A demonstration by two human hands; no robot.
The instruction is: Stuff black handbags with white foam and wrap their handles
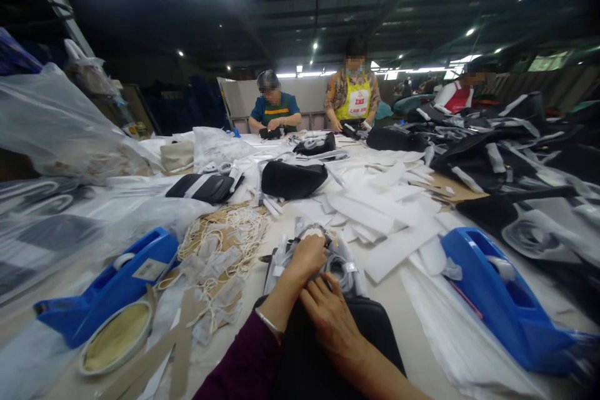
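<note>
A black bag [389, 337] lies on the table right before me, its far end covered with clear plastic-wrapped straps [344, 269]. My left hand [309, 256], below a purple sleeve and a bracelet, is closed at those straps; what its fingers grip is hidden. My right hand [330, 312] is just nearer to me, its fingers bent and closed on the bag's upper part beside my left wrist. Beyond my hands stands another black bag [293, 179], and a flat black one with a pale band [204, 188] lies to its left.
Blue tape dispensers stand left [117, 287] and right [501, 300]. Tangled cords with tags [225, 256] and a tape roll [117, 336] lie left. White foam sheets [375, 200] spread beyond; black bags [487, 156] pile right. Two co-workers [276, 109] [354, 97] handle black items across the table.
</note>
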